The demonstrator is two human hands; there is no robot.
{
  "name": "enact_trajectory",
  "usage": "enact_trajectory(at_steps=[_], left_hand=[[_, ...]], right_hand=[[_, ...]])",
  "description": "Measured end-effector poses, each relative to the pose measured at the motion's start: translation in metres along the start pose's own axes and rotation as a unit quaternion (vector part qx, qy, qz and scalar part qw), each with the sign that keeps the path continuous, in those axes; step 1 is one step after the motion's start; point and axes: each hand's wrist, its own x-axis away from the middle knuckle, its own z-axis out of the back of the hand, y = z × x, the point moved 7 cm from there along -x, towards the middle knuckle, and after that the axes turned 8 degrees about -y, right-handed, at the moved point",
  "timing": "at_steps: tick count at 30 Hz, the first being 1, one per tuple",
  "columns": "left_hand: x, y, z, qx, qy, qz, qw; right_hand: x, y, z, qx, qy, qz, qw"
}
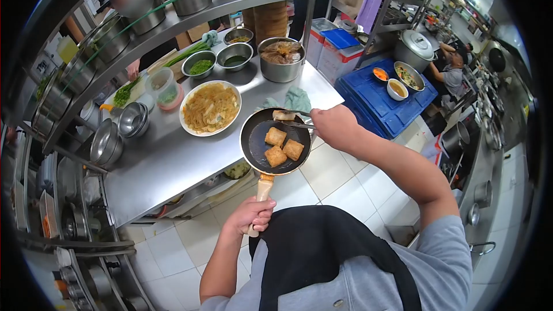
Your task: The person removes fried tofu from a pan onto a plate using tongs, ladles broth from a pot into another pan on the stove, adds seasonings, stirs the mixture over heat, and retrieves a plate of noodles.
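Observation:
My left hand [253, 215] is wrapped round the pale wooden handle [264, 189] of a black frying pan [257, 145]. Three browned square pieces [275, 155] lie together on the pan's bottom. My right hand [334, 128] holds metal tongs [299, 118] that reach over the pan's far right side. Between the tongs' tips is a fourth piece [283, 115], paler on the side that shows. Left of the pan, a large white plate [186, 129] of golden-brown food stands on the steel table [155, 167].
Bowls of chopped greens [200, 67], a steel pot [282, 75] and stacked metal bowls [133, 121] stand on the table. A steel shelf [230, 2] runs above. Blue lids [368, 95] carry dishes at right. People are at the back left and far right.

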Motion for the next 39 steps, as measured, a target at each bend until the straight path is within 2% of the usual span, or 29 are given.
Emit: enact_trajectory(at_steps=[1,2,4,7,11,14,16,17,20,29,39], left_hand=[[0.001,-0.001,-0.001,0.008,-0.007,0.002,1.000],[0.002,-0.001,-0.002,0.015,-0.014,0.004,1.000],[0.004,-0.001,-0.003,0.013,-0.014,0.004,1.000],[0.005,-0.003,-0.002,0.010,-0.013,0.000,1.000],[0.008,-0.006,0.000,-0.004,0.001,-0.003,1.000],[0.011,-0.006,0.000,-0.003,0.009,-0.003,1.000],[0.011,-0.007,0.001,-0.007,0.010,-0.001,1.000],[0.010,-0.008,0.002,-0.009,0.010,-0.001,1.000],[0.012,-0.011,0.001,-0.006,0.013,0.002,1.000],[0.016,-0.017,-0.001,0.013,0.003,-0.009,1.000],[0.024,-0.015,0.008,0.020,-0.003,-0.025,0.999]], right_hand=[[-0.002,-0.004,-0.002,0.062,0.032,0.014,0.997],[-0.005,-0.003,-0.008,0.061,0.033,0.016,0.998],[-0.008,-0.011,-0.017,0.222,0.020,0.078,0.972],[-0.003,-0.004,-0.020,0.209,-0.017,0.085,0.974],[0.014,-0.002,0.007,0.213,0.000,0.083,0.974],[0.012,0.004,0.018,0.169,-0.027,0.079,0.982],[0.007,-0.005,0.033,0.210,0.067,0.141,0.965],[-0.001,-0.003,0.033,0.184,0.030,0.150,0.971],[-0.011,-0.012,0.044,0.189,0.001,0.169,0.967],[-0.022,-0.033,0.037,0.224,-0.015,0.171,0.959],[-0.031,-0.047,0.038,0.204,0.001,0.150,0.967]])
